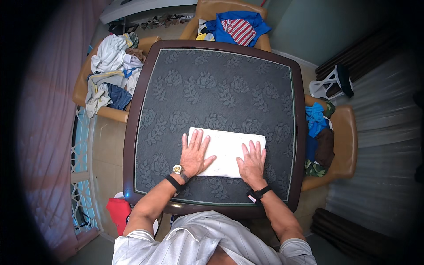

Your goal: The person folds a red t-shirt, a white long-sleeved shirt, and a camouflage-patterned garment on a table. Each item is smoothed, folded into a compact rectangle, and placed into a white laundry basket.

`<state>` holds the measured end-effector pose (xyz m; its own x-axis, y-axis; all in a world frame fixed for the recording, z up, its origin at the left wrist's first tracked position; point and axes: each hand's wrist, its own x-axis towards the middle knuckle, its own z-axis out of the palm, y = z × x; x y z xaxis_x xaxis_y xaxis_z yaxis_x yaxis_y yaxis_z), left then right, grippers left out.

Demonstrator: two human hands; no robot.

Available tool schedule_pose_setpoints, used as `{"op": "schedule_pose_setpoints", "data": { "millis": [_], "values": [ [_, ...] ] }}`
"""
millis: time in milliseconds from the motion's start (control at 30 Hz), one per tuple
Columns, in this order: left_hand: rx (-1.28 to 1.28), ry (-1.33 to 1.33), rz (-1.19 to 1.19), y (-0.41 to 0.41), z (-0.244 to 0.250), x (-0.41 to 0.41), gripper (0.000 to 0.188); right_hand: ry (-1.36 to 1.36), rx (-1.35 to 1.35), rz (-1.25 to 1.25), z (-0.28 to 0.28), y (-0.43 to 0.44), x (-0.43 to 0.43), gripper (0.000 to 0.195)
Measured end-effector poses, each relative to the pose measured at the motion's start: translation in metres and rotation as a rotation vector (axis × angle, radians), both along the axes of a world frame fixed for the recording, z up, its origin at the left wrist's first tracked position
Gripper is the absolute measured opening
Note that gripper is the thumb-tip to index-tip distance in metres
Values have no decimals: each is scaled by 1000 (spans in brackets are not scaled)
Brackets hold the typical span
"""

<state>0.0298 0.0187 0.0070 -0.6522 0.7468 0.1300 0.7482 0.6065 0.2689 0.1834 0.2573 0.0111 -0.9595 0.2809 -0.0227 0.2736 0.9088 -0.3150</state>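
A white folded cloth [227, 154] lies flat as a neat rectangle near the front of the table [215, 99], whose top is dark grey with a flower pattern. My left hand [194, 154] rests palm down on the cloth's left end, fingers spread. On its right end lies my right hand [252, 163], also palm down with the fingers apart. Neither hand grips anything. The palms hide parts of the cloth's left and right edges. A wristwatch [177, 169] and a black band are on my left wrist; another black band [261, 192] circles the right.
Tan chairs stand around the table. Mixed clothes [112, 69] fill the left one, a blue garment with striped cloth [238, 29] the far one, and more clothes [319, 139] the right one. A white stool [328, 82] stands behind at right. Red cloth [118, 213] hangs at lower left.
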Motion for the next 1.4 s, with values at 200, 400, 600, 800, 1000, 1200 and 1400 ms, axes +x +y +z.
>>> {"op": "schedule_pose_setpoints", "data": {
  "millis": [200, 400, 600, 800, 1000, 1200, 1400],
  "values": [
    [-72, 27, -213, 21, -9, 0, 78, 127, -113, 189, -8, -45, -63, 55],
    [20, -101, -128, 13, -14, -18, 80, 51, -14, 94, -29, 20, -39, 61],
    [20, -104, 9, 8, -20, -23, 81, -1, -5, -110, -41, 55, -5, 65],
    [10, 35, -10, 16, 8, -6, 80, 85, 105, -66, 5, 13, -28, 54],
    [26, -28, -200, 14, -21, 60, 71, 142, 0, 87, -21, -59, -13, 50],
    [91, -45, -131, -33, -30, 48, 75, 96, 112, -1, -35, -35, 32, 67],
    [164, -58, 26, -62, -38, 41, 78, 2, 98, -107, -34, -22, 58, 69]
  ]
}}
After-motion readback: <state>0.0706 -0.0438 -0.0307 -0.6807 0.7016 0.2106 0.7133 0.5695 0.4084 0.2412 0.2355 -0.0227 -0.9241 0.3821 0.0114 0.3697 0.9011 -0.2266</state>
